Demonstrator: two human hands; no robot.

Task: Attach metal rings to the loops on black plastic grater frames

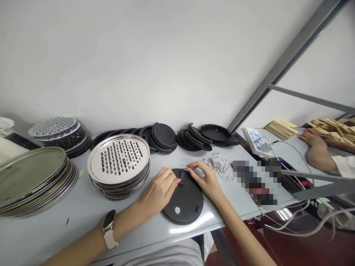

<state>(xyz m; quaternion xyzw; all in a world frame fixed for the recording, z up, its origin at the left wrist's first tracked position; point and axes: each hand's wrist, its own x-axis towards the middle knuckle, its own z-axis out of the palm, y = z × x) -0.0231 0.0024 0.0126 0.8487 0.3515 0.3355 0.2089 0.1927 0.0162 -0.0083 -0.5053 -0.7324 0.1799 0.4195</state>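
While the left hand [160, 189] presses its curled fingers onto a black oval disc [184, 207], the right hand [206, 181] pinches a thin wire [183, 166] at the disc's upper edge. The disc lies near the front of a pale grey table [55, 232], just beside scattered metal clips [216, 165] and a stack of holed steel plates [119, 160]. Other black discs [163, 136] lean near the white wall [166, 62]. Off to the right, a co-worker's hand [308, 139] rests among wooden strips [281, 129], and a dark red floor [302, 251] shows below the table.
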